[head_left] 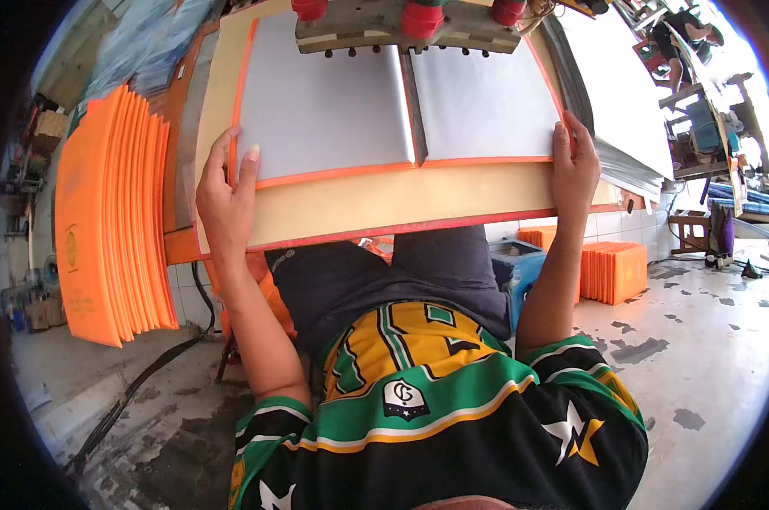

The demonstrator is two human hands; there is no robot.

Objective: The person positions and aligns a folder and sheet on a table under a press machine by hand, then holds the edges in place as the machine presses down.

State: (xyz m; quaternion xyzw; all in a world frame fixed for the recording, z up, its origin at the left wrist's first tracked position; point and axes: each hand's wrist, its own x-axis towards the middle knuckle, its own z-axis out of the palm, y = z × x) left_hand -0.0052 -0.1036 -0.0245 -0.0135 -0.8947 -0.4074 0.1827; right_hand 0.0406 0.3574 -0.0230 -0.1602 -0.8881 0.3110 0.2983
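An orange-edged folder cover [329, 106] lies spread open with its two pale inner panels facing up and a dark gap down the middle. It rests on a cream board [401, 194] with a red front edge. My left hand [228, 191] grips the cover's left edge near the front corner, thumb on top. At the opposite edge, my right hand [576, 166] holds the front right corner the same way. The undersides of the fingers are partly hidden. Above the cover's far part hangs a machine head [401, 32] with red fittings and a row of dark bolts.
A tall stack of orange folders [116, 221] stands at the left side of the table. More orange folders [614, 272] sit on the floor at right. White sheets [627, 93] lie beside the board. Clear plastic [142, 42] is at the back left.
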